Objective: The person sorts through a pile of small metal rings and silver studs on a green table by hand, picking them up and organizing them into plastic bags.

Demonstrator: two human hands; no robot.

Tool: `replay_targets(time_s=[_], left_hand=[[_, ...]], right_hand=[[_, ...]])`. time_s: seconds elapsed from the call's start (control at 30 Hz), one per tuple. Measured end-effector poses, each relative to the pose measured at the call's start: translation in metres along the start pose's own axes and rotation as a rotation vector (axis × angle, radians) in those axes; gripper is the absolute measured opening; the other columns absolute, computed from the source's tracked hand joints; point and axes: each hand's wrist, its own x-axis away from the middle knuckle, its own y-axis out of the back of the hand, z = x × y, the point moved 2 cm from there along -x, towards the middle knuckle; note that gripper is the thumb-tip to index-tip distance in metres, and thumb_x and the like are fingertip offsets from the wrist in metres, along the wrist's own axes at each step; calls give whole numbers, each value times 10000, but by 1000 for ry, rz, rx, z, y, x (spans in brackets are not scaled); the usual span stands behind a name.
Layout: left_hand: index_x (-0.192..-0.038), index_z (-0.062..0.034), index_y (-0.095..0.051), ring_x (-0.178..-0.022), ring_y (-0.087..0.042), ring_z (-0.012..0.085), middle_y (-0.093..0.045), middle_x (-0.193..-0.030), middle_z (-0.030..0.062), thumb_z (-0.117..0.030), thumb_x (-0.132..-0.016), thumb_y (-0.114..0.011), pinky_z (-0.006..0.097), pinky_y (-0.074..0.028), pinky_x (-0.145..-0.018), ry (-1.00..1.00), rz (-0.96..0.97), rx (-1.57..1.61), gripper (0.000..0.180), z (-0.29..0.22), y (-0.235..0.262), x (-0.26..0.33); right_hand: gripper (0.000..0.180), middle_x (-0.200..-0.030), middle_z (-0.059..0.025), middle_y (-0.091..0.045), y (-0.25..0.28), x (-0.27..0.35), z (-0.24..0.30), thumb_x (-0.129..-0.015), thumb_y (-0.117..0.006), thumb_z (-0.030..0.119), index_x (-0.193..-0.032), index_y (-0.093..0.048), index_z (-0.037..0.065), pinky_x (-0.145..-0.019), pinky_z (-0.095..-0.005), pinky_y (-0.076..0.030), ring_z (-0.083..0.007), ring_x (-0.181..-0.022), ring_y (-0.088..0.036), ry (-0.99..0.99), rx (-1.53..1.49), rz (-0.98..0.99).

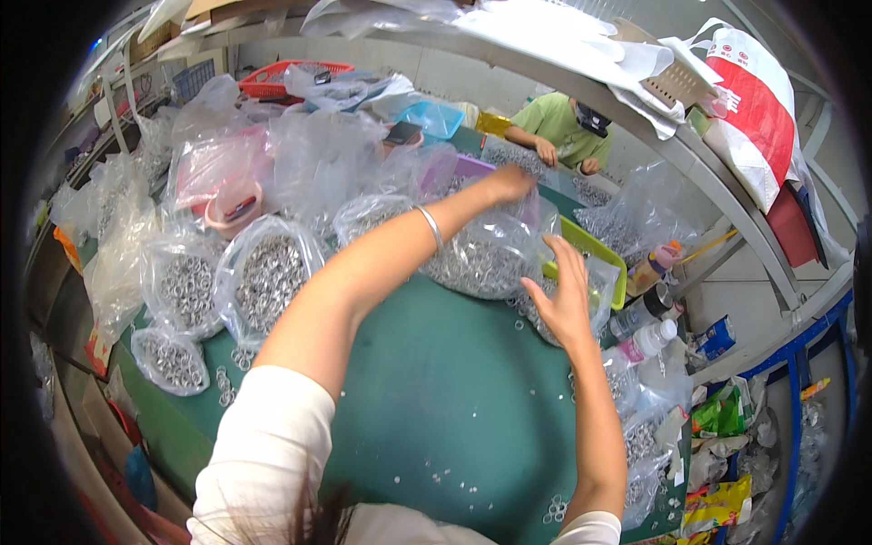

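Note:
My left arm, with a silver bangle at the wrist, stretches across the table. My left hand is over the far side of a clear plastic bag filled with small metal rings, near a purple basket. Motion smears its fingers, so their grip does not show. My right hand is raised at the right side of that bag, thumb and fingers apart, holding nothing. Just behind it is a yellow-green tray, partly covered by clear plastic.
Several open bags of rings line the left of the green table. Bottles and more ring bags stand along the right edge. A metal frame arches overhead. Across the table, a person in a green shirt works.

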Motion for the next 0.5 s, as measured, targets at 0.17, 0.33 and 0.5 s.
replay_targets(time_s=[0.17, 0.33, 0.5], left_hand=[[-1006, 19, -650, -972, -600, 385, -638, -1020, 238, -319, -818, -610, 448, -449, -897, -216, -91, -208, 389, -20, -23, 14], [-949, 57, -649, -703, -626, 269, -645, -798, 171, -304, -785, -680, 397, -500, -687, 3, -442, -462, 397, 41, 11, 28], [-1060, 51, -612, -516, -524, 124, -588, -702, 61, -249, -805, -685, 282, -454, -483, 238, 4, 169, 400, 58, 17, 16]], right_hand=[[776, -1228, -247, -519, -14, -42, -77, -697, -777, 363, -1273, -447, -39, -977, -462, -368, -386, -1157, -484, -159, -33, 39], [842, -1273, -298, -482, -37, -58, -123, -749, -724, 487, -1268, -421, -103, -953, -411, -414, -353, -1121, -529, -828, -147, 56], [1023, -1331, -314, -427, -50, -78, -76, -700, -727, 555, -1369, -298, -90, -993, -402, -394, -379, -1195, -491, -545, -373, 253]])
